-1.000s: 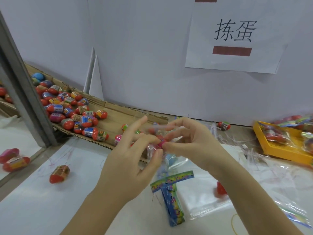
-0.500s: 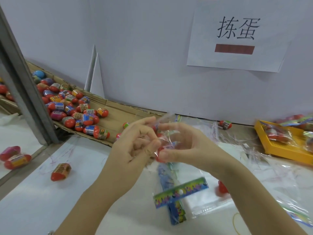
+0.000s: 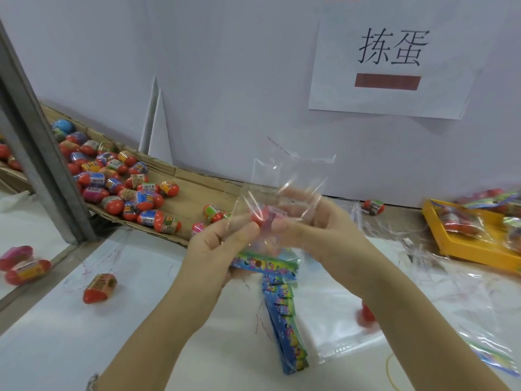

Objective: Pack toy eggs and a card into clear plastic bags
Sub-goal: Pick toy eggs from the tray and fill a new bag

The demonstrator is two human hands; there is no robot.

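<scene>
Pinching clear bag (image 3: 293, 176) between left grip (image 3: 217, 246) and right grip (image 3: 318, 230) — white table (image 3: 84, 348), wall sign (image 3: 392, 57).

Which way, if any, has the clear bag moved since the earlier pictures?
Yes, upward: the top of the clear bag now stands above the back edge of the cardboard tray.

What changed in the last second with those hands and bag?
Left hand and right hand raised the clear bag; its open top now stands above them, a red egg inside. The crosswise card rose toward the left hand. Loose eggs, yellow tray unchanged.
</scene>
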